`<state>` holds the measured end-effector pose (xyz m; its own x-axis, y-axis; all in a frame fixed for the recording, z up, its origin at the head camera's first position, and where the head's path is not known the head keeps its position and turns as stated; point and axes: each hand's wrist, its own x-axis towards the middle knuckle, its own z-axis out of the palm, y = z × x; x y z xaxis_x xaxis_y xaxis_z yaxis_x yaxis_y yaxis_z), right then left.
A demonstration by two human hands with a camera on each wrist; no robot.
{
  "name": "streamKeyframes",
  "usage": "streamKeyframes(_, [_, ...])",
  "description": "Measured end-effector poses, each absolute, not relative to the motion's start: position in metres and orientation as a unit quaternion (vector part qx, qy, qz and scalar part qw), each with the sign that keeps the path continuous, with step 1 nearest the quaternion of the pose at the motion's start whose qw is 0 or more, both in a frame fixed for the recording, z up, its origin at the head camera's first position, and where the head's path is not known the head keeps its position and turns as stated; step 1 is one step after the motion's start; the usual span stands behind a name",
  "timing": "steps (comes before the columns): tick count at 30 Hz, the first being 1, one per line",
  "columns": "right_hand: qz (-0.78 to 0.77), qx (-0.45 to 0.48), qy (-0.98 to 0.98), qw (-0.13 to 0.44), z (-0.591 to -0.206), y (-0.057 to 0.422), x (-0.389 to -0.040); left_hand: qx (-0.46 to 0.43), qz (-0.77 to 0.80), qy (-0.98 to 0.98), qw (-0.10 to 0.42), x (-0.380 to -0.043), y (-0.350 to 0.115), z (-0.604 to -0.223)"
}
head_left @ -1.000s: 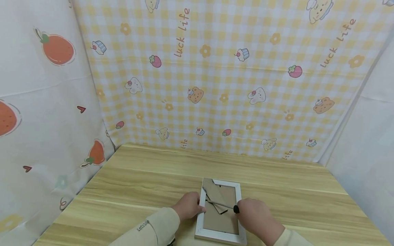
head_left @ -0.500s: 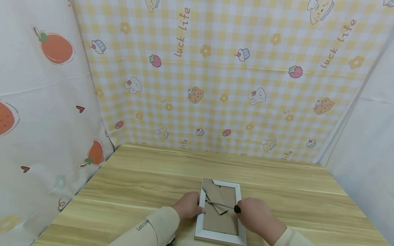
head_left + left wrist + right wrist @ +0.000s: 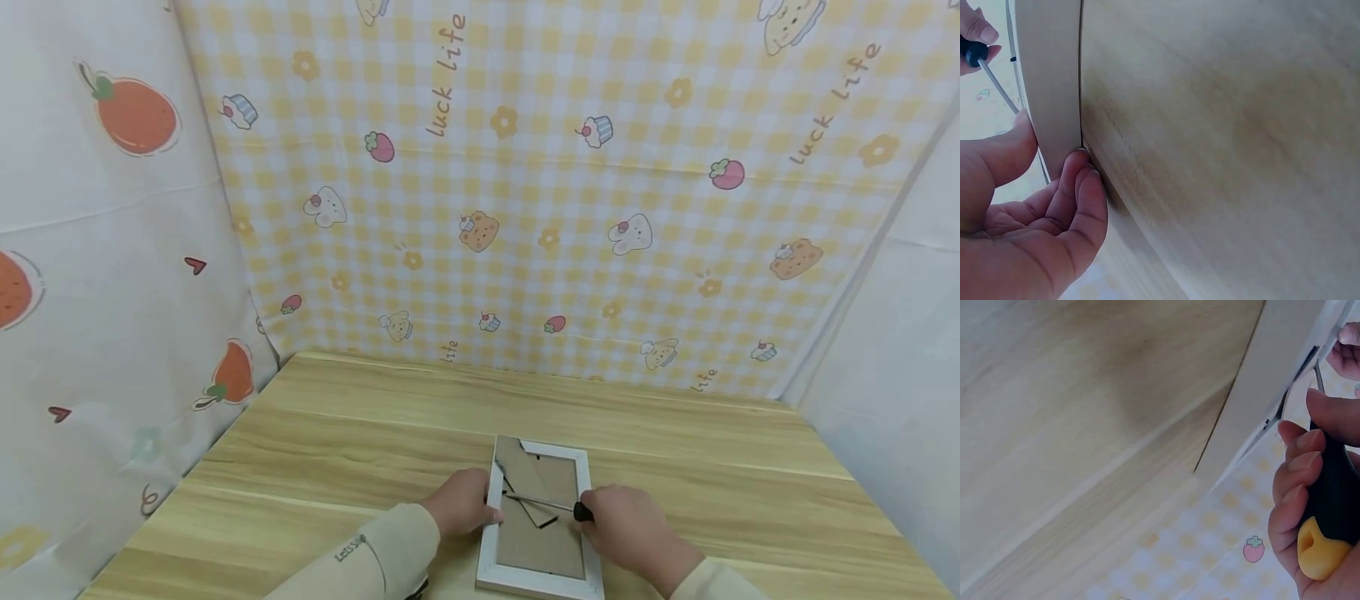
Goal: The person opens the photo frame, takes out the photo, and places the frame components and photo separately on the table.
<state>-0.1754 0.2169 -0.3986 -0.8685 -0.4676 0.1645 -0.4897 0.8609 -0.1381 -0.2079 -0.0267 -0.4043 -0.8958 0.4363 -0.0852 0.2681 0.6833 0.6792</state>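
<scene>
A picture frame (image 3: 540, 581) with a white border lies back side up in the head view, its brown backing board (image 3: 534, 546) showing. A cardboard stand flap (image 3: 522, 467) slants over its upper left part. My left hand (image 3: 461, 502) grips the left edge, thumb on the border and fingers against the outer side. My right hand (image 3: 630, 529) holds a screwdriver by its black and yellow handle (image 3: 1332, 500), above the frame's right border. The screwdriver shaft (image 3: 546, 502) crosses the backing, its tip at a small dark tab by the left inner edge, near my left thumb.
The frame lies near the front of a wood-grain table (image 3: 360, 417). A yellow checked cloth (image 3: 525, 192) hangs behind it, and a white printed cloth (image 3: 135, 275) hangs on the left. A plain white cloth (image 3: 892, 358) closes off the right side.
</scene>
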Motion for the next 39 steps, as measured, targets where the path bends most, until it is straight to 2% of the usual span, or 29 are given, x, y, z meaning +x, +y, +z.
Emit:
streamKeyframes(16, [0.050, 0.241, -0.964, 0.105, -0.410, 0.215, -0.172, 0.202, 0.314, 0.921, 0.114, -0.211, -0.027, -0.411])
streamKeyframes(28, [-0.067, 0.244, -0.966, 0.052, -0.352, 0.181, -0.178, 0.216, 0.308, 0.920, 0.110, -0.218, -0.027, -0.417])
streamKeyframes(39, [-0.203, 0.310, -0.924, 0.090, -0.316, 0.138, -0.188, 0.202, 0.308, 0.922, 0.121, -0.218, -0.027, -0.413])
